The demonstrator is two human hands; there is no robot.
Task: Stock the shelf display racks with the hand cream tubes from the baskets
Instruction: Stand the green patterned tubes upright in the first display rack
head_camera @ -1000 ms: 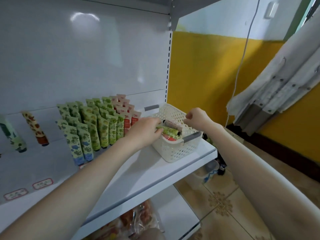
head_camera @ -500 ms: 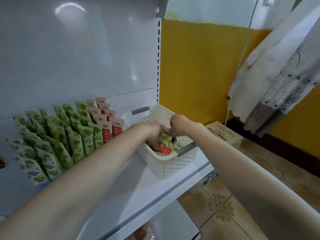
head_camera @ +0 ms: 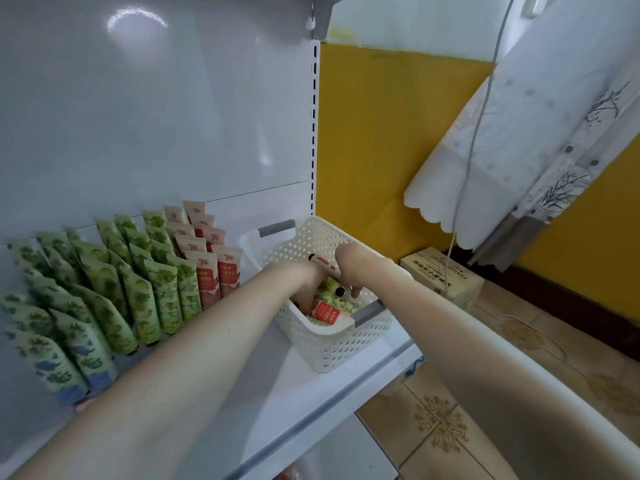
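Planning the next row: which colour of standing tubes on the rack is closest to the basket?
The red-labelled tubes, rightmost beside the white basket; green ones stand farther left.

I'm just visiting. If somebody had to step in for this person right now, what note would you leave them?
Left hand: down in the white basket among the tubes; grip hidden.
Right hand: also in the basket, fingers pointing down; grip unclear.
Done: green tubes and red tubes stand in rows left of the basket.
To do: a few loose tubes lie in the basket, not yet racked.
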